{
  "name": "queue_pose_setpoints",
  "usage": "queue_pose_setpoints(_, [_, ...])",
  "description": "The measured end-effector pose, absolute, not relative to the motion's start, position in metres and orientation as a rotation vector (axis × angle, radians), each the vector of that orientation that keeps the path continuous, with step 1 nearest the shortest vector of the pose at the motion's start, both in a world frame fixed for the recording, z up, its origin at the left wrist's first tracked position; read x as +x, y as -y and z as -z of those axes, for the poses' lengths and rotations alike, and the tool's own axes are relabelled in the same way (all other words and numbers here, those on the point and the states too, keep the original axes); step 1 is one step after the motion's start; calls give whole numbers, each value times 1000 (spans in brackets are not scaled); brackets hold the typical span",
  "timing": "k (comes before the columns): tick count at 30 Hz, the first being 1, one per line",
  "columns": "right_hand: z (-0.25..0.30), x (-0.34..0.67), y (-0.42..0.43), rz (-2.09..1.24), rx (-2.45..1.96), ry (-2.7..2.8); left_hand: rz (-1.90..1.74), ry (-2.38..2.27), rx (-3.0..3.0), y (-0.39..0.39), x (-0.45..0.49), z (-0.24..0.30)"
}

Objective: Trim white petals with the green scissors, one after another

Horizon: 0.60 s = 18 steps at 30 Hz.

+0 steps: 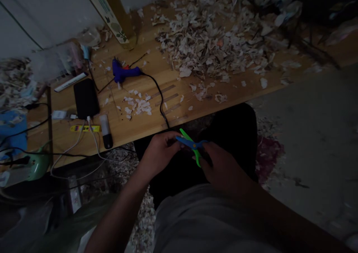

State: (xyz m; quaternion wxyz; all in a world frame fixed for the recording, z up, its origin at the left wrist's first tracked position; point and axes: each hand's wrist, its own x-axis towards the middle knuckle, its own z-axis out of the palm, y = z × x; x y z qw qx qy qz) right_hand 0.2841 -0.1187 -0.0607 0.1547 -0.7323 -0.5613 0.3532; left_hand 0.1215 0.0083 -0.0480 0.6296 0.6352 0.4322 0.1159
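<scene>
Both my hands meet over my lap, just below the front edge of the wooden table [145, 128]. My right hand [223, 169] grips the handles of small scissors [191, 145] with green and blue blades, which stand apart in an X. My left hand [159, 152] is closed at the blade tips; whatever small piece it pinches there is too dark to make out. On the table ahead lies a blue glue gun [124, 72] with a black cord [159, 96] running toward me.
A wide heap of pale flaky scraps [212, 40] covers the table's far right, and a smaller pile [138, 106] lies near the cord. At left sit a black phone [86, 98], chargers and cables, a white remote [69, 82] and a tall bottle [113, 12]. Grey floor lies to the right.
</scene>
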Motion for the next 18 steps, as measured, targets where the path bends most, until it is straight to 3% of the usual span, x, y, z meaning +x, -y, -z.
queue_pose_setpoints(18, [55, 285, 123, -1000, -2073, 1626, -215, -1032, 1599, -8, 121, 28])
